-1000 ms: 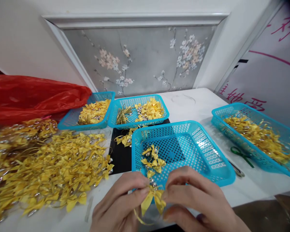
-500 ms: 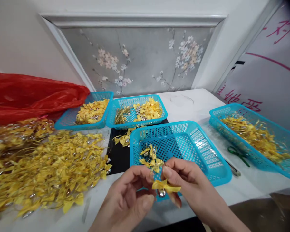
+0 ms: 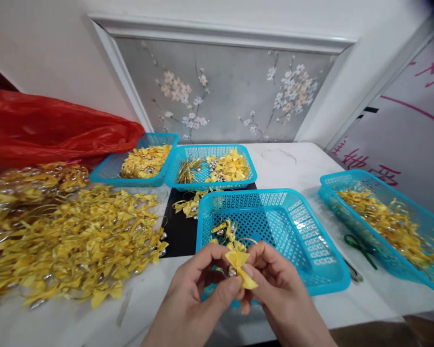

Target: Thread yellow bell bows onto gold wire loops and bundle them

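Bow pinched between your left hand and right hand, over the basket's near rim. Bare tabletop lies left, between basket and bow pile.

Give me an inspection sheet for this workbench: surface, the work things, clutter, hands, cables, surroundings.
Surface: white table with a black mat on it.
Work things: yellow ribbon bow pinched between both hands; near blue basket holds a few bows.
Clutter: loose bow pile on the left; three more blue baskets of bows; green-handled scissors; red plastic bag.
Hands: left hand and right hand both grip the bow, fingertips together.
Cables: nothing seen.
Surroundings: blossom wall panel; white board with pink writing on the right.
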Action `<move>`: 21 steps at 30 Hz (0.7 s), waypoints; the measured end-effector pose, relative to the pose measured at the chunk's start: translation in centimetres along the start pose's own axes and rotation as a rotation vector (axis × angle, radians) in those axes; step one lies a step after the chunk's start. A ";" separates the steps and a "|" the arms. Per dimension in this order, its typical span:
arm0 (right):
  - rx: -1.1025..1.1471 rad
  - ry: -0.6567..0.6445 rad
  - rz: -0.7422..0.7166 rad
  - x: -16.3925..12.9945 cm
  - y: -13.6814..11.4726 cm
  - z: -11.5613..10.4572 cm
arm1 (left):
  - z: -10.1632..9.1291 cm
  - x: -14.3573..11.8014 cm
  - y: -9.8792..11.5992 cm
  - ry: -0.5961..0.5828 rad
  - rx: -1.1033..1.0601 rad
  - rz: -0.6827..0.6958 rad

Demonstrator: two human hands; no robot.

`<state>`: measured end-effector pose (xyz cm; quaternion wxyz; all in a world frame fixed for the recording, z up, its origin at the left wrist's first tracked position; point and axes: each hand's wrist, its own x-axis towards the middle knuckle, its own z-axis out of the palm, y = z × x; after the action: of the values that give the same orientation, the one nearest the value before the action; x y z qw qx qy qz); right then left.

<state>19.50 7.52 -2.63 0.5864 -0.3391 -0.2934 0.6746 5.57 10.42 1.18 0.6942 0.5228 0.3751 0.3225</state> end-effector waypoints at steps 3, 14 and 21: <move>-0.154 -0.045 0.030 -0.4 0.1 -0.4 | -0.3 -0.2 0.5 0.026 0.102 -0.004; -0.676 -0.178 -0.155 -0.6 -3.2 -1.9 | -1.8 -1.0 0.4 0.022 0.632 0.228; -0.797 -0.106 -0.246 -0.5 -2.5 -1.1 | -1.6 -0.7 0.2 0.137 0.617 0.254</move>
<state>21.95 7.41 -1.23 0.4697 -0.4667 -0.5994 0.4498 3.84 10.70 1.26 0.4306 0.7280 0.4327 0.3120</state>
